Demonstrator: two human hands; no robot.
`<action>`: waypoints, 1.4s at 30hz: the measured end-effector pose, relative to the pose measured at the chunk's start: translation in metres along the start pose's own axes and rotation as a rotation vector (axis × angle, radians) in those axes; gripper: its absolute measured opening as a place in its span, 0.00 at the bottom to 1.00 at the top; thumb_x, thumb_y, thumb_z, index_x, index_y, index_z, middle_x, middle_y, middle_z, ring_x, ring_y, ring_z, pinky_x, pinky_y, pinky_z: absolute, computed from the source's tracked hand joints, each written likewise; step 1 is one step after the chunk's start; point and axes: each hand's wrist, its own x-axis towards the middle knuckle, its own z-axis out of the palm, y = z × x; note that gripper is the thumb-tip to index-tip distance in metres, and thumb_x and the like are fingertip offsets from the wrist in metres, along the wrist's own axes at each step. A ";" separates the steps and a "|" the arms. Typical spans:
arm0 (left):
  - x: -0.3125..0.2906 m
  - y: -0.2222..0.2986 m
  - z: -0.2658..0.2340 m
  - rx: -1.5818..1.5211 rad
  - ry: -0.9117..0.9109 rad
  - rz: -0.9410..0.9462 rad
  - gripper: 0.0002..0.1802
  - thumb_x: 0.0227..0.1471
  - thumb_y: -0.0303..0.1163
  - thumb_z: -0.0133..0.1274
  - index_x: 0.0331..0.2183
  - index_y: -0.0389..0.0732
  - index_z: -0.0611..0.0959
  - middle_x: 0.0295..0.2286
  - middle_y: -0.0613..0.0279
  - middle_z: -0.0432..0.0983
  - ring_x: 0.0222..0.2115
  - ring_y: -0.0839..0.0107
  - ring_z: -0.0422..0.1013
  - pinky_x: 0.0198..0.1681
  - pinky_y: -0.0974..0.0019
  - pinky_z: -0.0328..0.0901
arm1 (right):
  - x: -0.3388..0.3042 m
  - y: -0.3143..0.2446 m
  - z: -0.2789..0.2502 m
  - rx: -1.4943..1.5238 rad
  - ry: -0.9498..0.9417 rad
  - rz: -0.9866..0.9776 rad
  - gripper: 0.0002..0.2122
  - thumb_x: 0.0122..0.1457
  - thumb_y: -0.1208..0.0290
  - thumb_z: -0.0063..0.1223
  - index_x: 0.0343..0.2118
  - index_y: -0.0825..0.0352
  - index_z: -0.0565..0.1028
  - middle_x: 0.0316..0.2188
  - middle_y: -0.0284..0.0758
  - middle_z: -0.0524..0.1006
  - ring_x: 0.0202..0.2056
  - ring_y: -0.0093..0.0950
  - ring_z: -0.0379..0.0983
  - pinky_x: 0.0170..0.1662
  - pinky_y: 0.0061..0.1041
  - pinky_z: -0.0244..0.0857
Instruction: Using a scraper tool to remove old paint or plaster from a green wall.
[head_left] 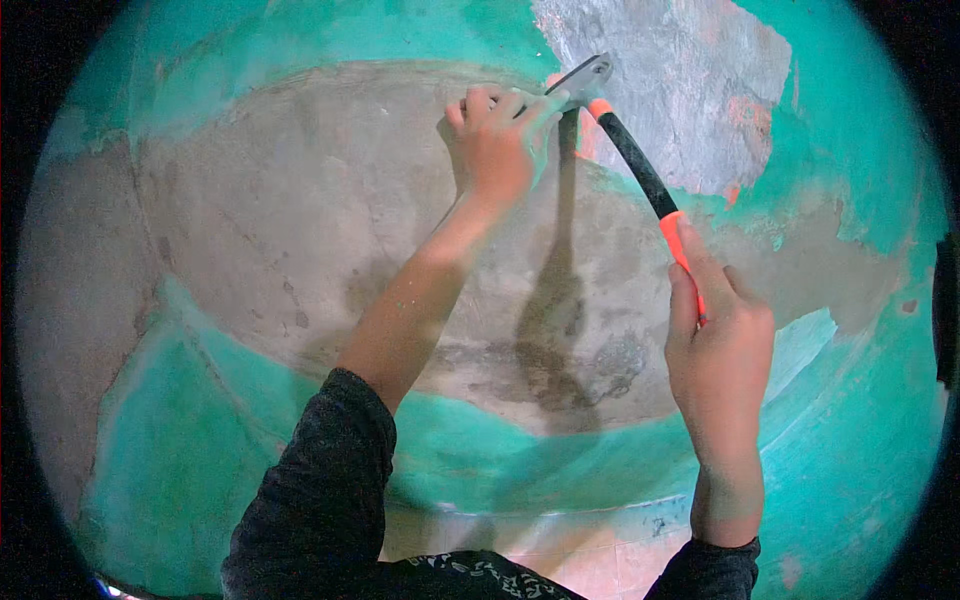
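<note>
A long-handled scraper (640, 165) with a black and orange handle slants across the wall in front of me. Its grey metal head (590, 78) lies against the wall where green paint meets a whitish patch. My right hand (722, 345) is wrapped round the lower orange end of the handle, its forefinger stretched along it. Up at the head, my left hand (505, 145) has its fingers bent, with the foremost ones gripping the near edge of the metal. The exact hold of those fingertips is partly hidden by the hand itself.
The wall carries green paint (480, 470), a broad bare grey-brown area (280, 220) and a whitish patch (690, 90) at the top right. A loose-looking pale green flap (800, 350) shows beside my right hand. Pale pinkish tiles (590, 550) lie below.
</note>
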 end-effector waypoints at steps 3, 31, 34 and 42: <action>0.003 -0.001 0.004 -0.016 0.013 -0.001 0.19 0.49 0.34 0.65 0.45 0.64 0.89 0.33 0.73 0.78 0.43 0.62 0.67 0.47 0.51 0.55 | 0.004 -0.008 0.001 -0.014 -0.048 0.082 0.18 0.63 0.78 0.57 0.56 0.60 0.80 0.23 0.46 0.75 0.22 0.37 0.72 0.27 0.35 0.63; -0.007 -0.014 0.000 -0.051 -0.074 0.088 0.21 0.47 0.32 0.62 0.44 0.62 0.90 0.35 0.72 0.79 0.43 0.61 0.68 0.46 0.49 0.56 | -0.016 -0.029 0.016 0.031 -0.025 0.163 0.19 0.64 0.78 0.57 0.58 0.61 0.79 0.23 0.47 0.75 0.23 0.42 0.74 0.27 0.39 0.65; 0.012 -0.017 0.008 -0.072 0.001 0.063 0.21 0.47 0.31 0.60 0.44 0.62 0.90 0.35 0.72 0.79 0.43 0.61 0.68 0.46 0.50 0.56 | -0.008 -0.024 0.023 0.024 0.001 0.148 0.20 0.63 0.77 0.58 0.59 0.60 0.78 0.22 0.46 0.74 0.22 0.43 0.74 0.27 0.40 0.66; 0.007 -0.007 0.004 -0.039 -0.078 0.138 0.20 0.46 0.30 0.59 0.43 0.58 0.90 0.35 0.70 0.80 0.43 0.62 0.68 0.45 0.51 0.56 | -0.012 -0.020 0.008 0.057 -0.043 0.178 0.21 0.62 0.76 0.58 0.59 0.59 0.78 0.22 0.46 0.74 0.21 0.44 0.74 0.26 0.42 0.65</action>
